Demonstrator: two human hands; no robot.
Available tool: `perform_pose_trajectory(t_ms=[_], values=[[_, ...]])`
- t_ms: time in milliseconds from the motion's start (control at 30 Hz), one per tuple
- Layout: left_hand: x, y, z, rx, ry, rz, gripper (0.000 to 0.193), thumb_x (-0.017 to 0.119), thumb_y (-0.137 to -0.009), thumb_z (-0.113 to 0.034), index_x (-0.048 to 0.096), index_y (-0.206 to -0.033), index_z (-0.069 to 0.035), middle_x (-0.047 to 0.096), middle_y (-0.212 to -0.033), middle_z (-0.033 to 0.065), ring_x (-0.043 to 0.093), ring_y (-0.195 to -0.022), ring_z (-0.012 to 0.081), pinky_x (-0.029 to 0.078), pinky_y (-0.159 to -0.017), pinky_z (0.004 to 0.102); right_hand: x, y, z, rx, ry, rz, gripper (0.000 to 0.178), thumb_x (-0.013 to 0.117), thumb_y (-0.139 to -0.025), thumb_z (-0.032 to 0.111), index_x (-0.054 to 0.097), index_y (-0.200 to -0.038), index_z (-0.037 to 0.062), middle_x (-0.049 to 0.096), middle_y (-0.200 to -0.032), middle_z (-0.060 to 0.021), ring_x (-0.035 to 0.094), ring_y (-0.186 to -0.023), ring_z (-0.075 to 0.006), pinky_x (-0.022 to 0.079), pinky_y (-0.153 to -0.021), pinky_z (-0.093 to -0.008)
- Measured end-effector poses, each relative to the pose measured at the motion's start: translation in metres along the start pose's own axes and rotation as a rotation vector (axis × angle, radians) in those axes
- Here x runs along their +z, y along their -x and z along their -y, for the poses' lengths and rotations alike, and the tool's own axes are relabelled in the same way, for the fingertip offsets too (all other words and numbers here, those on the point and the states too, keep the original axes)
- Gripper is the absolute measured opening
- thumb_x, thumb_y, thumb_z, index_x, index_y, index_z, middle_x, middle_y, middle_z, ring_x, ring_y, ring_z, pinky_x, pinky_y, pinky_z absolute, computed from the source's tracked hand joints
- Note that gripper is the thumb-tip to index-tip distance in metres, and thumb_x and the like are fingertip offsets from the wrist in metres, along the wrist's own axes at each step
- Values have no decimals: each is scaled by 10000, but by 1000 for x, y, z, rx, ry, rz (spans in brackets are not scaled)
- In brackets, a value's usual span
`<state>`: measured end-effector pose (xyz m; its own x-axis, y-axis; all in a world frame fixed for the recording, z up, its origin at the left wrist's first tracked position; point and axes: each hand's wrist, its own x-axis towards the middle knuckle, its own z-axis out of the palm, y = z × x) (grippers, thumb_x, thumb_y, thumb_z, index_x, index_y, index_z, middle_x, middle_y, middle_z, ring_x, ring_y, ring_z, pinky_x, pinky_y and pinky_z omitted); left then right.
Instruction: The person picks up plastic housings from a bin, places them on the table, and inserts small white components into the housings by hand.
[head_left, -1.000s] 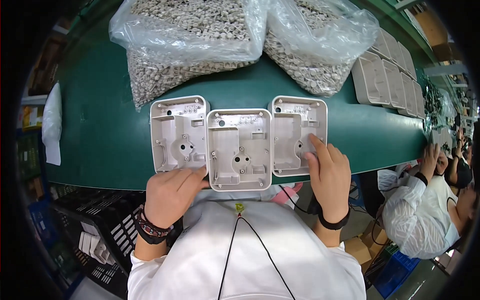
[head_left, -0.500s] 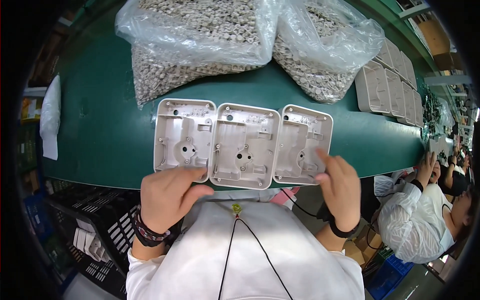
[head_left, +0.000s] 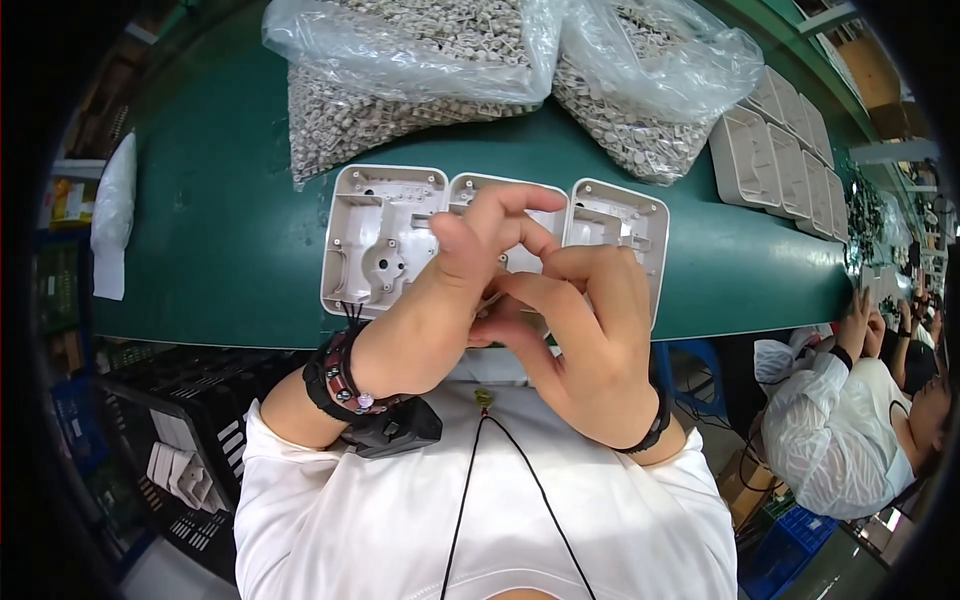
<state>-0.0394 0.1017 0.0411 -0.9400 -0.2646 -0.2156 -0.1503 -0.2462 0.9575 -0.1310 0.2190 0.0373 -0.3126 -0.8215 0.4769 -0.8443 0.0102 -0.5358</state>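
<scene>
A grey plastic housing (head_left: 383, 238) is seen just left of the fingers of the left hand (head_left: 440, 300), on the green table (head_left: 220, 240). That hand's fingers are curled loosely; whether anything is pinched cannot be told. A middle housing (head_left: 478, 190) is largely hidden behind both hands. The right hand (head_left: 590, 340) is curled too, fingertips touching the left's. A third housing (head_left: 625, 225) lies beyond its knuckles.

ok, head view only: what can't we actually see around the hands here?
- Middle housing: mostly covered by the left hand and right hand.
- Whether either hand pinches a small part: fingers meet, contact spot hidden.
- Pieces in the clear bags: too small to identify.
- Stacked housings, far right: bent by fisheye rim, detail lost.
</scene>
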Motion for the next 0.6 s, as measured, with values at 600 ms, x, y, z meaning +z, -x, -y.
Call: perform_pose_trajectory(t_ms=[600], values=[[-7, -11, 10, 264, -564, 123, 314, 494, -921, -316, 524, -814, -22, 485, -599, 78, 534, -598, 252, 386, -512, 339, -29, 6, -33, 371, -689, 174, 162, 684, -744, -5, 559, -845, 4, 584, -865, -112, 554, -694, -164, 454, -585, -265]])
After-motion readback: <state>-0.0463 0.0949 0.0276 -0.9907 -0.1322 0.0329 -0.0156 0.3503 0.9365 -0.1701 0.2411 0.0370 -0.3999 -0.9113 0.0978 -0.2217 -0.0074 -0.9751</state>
